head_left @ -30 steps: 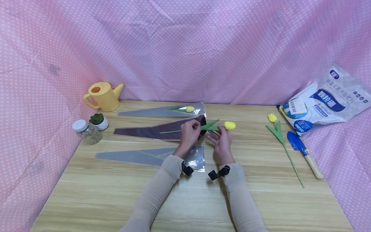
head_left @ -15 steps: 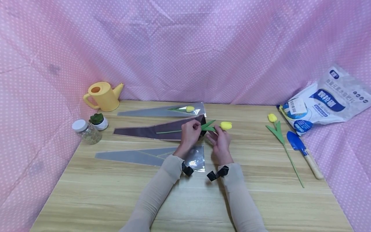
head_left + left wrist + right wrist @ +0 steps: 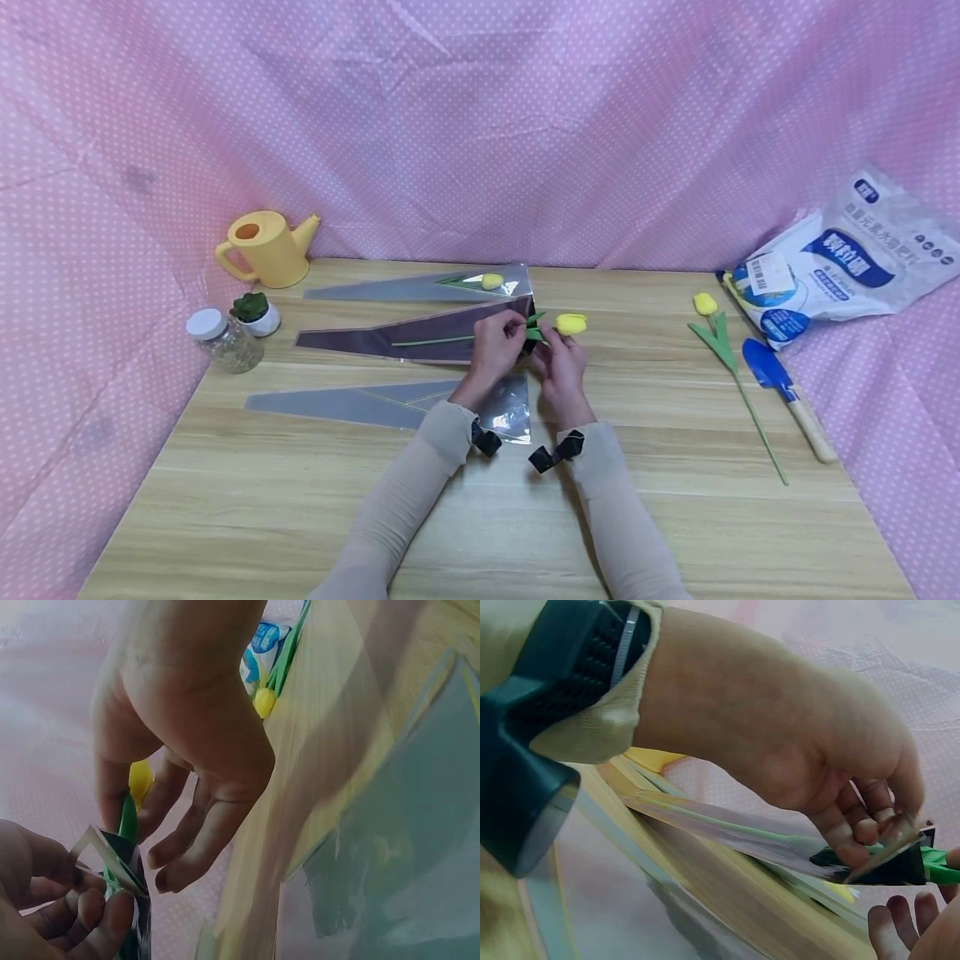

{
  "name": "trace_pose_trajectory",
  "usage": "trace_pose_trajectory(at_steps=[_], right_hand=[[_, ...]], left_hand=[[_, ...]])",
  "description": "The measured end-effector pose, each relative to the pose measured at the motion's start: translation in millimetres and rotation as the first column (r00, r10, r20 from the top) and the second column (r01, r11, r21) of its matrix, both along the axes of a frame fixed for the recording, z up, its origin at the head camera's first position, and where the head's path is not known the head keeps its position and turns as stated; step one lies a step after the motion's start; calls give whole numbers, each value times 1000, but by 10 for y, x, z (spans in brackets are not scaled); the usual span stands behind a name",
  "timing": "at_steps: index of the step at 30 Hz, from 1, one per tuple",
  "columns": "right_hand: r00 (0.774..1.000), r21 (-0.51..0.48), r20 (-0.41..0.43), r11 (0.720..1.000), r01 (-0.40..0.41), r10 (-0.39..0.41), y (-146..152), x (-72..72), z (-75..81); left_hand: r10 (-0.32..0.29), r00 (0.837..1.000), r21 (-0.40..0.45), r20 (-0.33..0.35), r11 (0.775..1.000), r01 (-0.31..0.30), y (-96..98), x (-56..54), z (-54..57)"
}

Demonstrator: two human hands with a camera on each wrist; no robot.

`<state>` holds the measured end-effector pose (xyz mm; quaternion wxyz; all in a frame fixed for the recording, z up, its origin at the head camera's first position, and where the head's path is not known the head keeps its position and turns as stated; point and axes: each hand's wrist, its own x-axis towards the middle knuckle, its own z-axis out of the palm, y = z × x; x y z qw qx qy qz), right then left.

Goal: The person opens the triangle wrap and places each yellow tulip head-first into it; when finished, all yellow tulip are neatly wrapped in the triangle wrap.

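My left hand [image 3: 497,346] pinches the open right-hand edge of a dark, tapered flower sleeve [image 3: 352,340]. Between thumb and fingers, my right hand [image 3: 562,367] holds a yellow tulip [image 3: 572,324] just below its bloom. The tulip's stem lies along the inside of the sleeve, and its leaves are partly in the mouth. Its bloom stays outside, to the right. In the left wrist view, the sleeve's raised mouth [image 3: 112,859] stands around the green leaf. The right wrist view shows the stem through the sleeve film.
Behind lies a clear sleeve [image 3: 375,290] with a yellow tulip in it; another clear sleeve [image 3: 322,404] lies in front. At right are a loose tulip [image 3: 738,375], a blue trowel [image 3: 787,396] and a fertilizer bag [image 3: 840,258]. At left stand a watering can [image 3: 270,254], succulent [image 3: 257,315] and jar [image 3: 228,343].
My right hand has moved left with the tulip, so the stem reaches deeper into the dark sleeve and the leaves are partly inside. My left hand has stayed nearly in place at the sleeve's mouth.
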<state>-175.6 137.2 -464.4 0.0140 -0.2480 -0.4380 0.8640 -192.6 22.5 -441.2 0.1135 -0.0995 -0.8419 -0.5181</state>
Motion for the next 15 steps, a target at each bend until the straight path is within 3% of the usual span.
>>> trace_pose_trajectory(at_steps=[9,15], right_hand=[[1000,-16,6,1000,-3,3,-33,-5,-12],[999,-72,-13,997,29,-30,1,-12,-10]], left_hand=[[-50,999,-33,-1,998,50,-2,-22,-31],[-120,993,-73,1,990,120,-12,-36,-24]])
